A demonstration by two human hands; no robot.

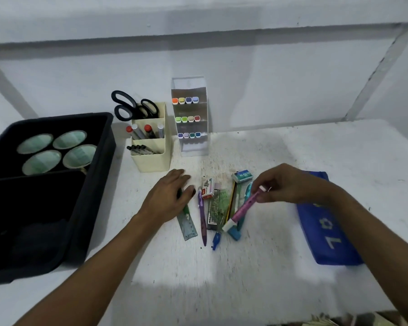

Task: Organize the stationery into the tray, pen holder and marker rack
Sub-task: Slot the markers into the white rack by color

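A heap of stationery lies mid-table: a purple pen (201, 217), a small red-and-white box (207, 189), a green staple box (242, 176), a clear ruler (188, 225) and a teal item (236, 231). My right hand (283, 184) pinches the top end of a pink pen-shaped eraser (242, 209), tilted over the heap. My left hand (170, 196) lies flat on a green pen (186, 209) and the ruler's upper end. The cream pen holder (151, 158) holds scissors and markers. The clear marker rack (190, 118) shows three rows of markers. The black tray (57, 208) stands at left.
Four green-lined round cups (57, 150) sit in the tray's far compartment. A blue pencil pouch (327, 222) lies at right under my right forearm. White walls close in behind the table, and the table's front edge runs along the bottom.
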